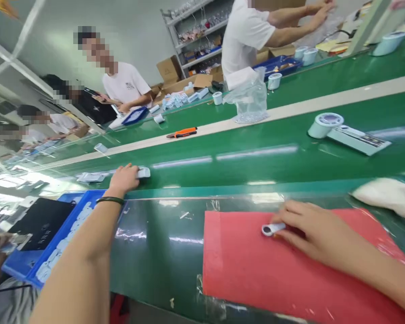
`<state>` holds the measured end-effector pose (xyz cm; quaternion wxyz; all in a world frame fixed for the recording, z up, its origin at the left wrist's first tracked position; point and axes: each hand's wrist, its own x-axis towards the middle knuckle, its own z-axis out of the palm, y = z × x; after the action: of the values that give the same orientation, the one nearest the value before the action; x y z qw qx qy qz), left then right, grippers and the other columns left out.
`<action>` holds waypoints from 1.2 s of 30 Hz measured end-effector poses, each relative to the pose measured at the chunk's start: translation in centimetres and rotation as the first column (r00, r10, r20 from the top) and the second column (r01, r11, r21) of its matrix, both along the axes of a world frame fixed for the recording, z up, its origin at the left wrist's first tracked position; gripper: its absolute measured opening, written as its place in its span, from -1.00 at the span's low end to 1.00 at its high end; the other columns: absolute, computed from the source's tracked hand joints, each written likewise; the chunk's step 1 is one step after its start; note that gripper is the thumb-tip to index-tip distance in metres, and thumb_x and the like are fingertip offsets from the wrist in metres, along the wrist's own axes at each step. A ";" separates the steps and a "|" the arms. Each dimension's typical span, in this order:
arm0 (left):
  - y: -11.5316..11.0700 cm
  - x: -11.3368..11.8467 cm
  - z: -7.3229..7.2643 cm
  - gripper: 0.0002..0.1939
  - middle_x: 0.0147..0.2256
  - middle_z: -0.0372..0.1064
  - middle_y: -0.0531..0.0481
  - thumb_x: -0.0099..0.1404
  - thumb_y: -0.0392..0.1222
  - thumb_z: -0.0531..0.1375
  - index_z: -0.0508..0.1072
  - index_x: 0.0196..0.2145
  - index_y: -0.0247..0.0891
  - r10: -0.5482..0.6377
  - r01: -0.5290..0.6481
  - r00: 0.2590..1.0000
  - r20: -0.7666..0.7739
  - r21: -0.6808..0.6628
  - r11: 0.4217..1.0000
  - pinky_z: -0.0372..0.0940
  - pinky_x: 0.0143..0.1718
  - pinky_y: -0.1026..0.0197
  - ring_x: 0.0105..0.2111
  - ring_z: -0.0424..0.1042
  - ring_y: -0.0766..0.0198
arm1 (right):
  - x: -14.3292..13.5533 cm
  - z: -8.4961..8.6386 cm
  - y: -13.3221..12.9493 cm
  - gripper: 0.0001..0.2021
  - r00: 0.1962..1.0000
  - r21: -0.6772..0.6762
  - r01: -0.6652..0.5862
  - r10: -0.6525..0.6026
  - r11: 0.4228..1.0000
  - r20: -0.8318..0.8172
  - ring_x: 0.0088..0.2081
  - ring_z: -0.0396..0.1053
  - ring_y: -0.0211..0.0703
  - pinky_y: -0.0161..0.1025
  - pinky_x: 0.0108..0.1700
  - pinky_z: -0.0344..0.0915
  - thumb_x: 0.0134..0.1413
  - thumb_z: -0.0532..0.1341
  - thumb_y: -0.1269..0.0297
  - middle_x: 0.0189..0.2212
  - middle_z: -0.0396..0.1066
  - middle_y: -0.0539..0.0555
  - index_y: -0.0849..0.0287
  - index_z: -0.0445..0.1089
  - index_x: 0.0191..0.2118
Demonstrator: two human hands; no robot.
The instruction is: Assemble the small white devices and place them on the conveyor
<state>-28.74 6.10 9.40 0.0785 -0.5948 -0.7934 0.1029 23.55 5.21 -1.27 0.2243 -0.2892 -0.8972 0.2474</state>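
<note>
- Small white part [143, 172] sits out on the green belt [256, 157], right at the tips of the left hand [123, 178]. That hand's fingers are curled loosely over the near end of it, more touching than really gripping as far as I can see.
- Right hand [310, 234] is down on the red mat [256, 270], fingers pinched on a little white tube [272, 229] with its open end facing left.
- Biggest risk imo: the left arm is stretched way out, so the hold on the part is weak. If the belt is running, the part could slide out from under the fingertips and drift off.
- More white parts [91, 177] lie just left of that hand on the belt, so a sloppy sweep could knock them about.
- Blue bin [64, 234] full of pale pieces sits under the left forearm; dragging the arm back low could catch its rim.
- The tube is held only by its end, so it could roll off the mat if the pinch loosens.
- White cloth [384, 195] lies at the far right edge of the tabletop, near the mat, well clear of both hands.
</note>
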 end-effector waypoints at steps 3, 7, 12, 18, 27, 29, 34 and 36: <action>-1.5 4.7 -0.2 -0.77 -0.32 0.46 -0.11 0.26 -0.04 0.22 0.49 -0.18 -0.18 -0.109 0.098 0.990 0.095 0.108 0.989 0.30 0.01 -0.10 -0.10 0.45 -0.10 | -0.2 1.0 -0.2 -0.75 0.997 -0.075 0.065 -0.068 0.995 -0.045 -0.31 0.39 -0.08 -0.17 -0.33 0.29 0.39 0.08 0.13 -0.28 0.43 0.08 0.05 0.48 -0.15; -5.7 15.9 -1.7 -0.66 -0.24 0.43 -0.11 0.21 0.03 0.30 0.51 -0.08 -0.11 -0.506 0.445 0.824 0.255 0.259 0.857 0.26 -0.04 -0.02 -0.16 0.36 0.00 | -0.4 2.1 -0.4 -0.78 0.956 -0.149 0.202 -0.227 0.968 -0.184 -0.35 0.37 -0.14 -0.22 -0.36 0.28 0.31 0.11 0.17 -0.27 0.46 0.06 0.06 0.49 -0.12; -8.5 27.5 -5.0 -0.69 -0.31 0.38 -0.12 0.28 0.09 0.33 0.55 -0.12 -0.13 -0.745 0.653 0.601 0.290 0.358 0.667 0.22 -0.24 0.08 -0.31 0.27 0.12 | 0.2 4.1 -1.1 -0.79 0.874 -0.221 0.294 -0.355 0.930 -0.332 -0.31 0.39 -0.08 -0.21 -0.37 0.30 0.27 0.19 0.13 -0.29 0.47 0.08 0.09 0.46 -0.10; -9.0 27.9 -6.0 -0.60 -0.06 0.43 -0.16 0.29 0.03 0.33 0.49 0.03 -0.12 -0.687 0.582 0.548 0.478 0.371 0.723 0.33 -0.06 -0.03 -0.08 0.39 0.03 | -0.3 4.2 -2.7 -0.81 0.945 -0.153 0.071 -0.115 0.986 -0.305 -0.37 0.34 -0.17 -0.21 -0.35 0.27 0.28 0.14 0.20 -0.27 0.45 0.06 0.12 0.46 -0.14; -9.0 28.3 -6.0 -0.75 -0.08 0.52 -0.15 0.36 -0.05 0.25 0.52 -0.06 -0.16 -0.700 0.491 0.414 0.582 0.505 0.710 0.29 0.05 -0.07 -0.02 0.44 0.03 | -2.2 3.0 -2.9 -0.86 0.994 0.049 0.065 -0.061 0.997 -0.088 -0.22 0.37 -0.05 -0.15 -0.24 0.23 0.32 0.18 0.37 -0.27 0.41 0.09 0.18 0.48 -0.10; -9.1 28.5 -6.0 -0.83 -0.12 0.53 -0.13 0.38 -0.12 0.21 0.54 -0.12 -0.16 -0.705 0.481 0.397 0.588 0.521 0.705 0.31 0.00 -0.03 -0.04 0.45 0.05 | -2.0 3.1 -2.7 -0.89 0.992 0.029 0.047 -0.043 0.998 -0.115 -0.20 0.36 -0.05 -0.14 -0.21 0.24 0.33 0.19 0.36 -0.25 0.41 0.08 0.16 0.48 -0.13; -9.2 28.9 -5.9 -0.88 -0.18 0.52 -0.09 0.38 -0.19 0.20 0.55 -0.18 -0.16 -0.684 0.451 0.405 0.607 0.518 0.727 0.34 -0.08 0.03 -0.13 0.47 0.11 | -2.1 2.2 -2.3 -0.92 0.973 -0.362 0.021 -0.103 0.932 -0.208 -0.16 0.39 -0.11 -0.14 -0.13 0.33 0.35 0.20 0.35 -0.17 0.42 0.07 0.15 0.41 -0.23; -9.4 29.0 -5.7 -0.89 -0.18 0.52 -0.09 0.38 -0.21 0.20 0.54 -0.19 -0.16 -0.692 0.463 0.419 0.587 0.518 0.719 0.35 -0.10 0.04 -0.15 0.47 0.12 | -2.1 1.7 -2.0 -0.89 0.975 -0.487 0.005 -0.112 0.873 -0.190 -0.14 0.41 -0.12 -0.13 -0.08 0.37 0.34 0.22 0.35 -0.12 0.44 0.08 0.15 0.40 -0.05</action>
<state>0.28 -3.30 3.67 -0.1429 -0.8015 -0.4989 -0.2972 21.46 3.23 0.45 0.2468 -0.3351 -0.7684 0.4862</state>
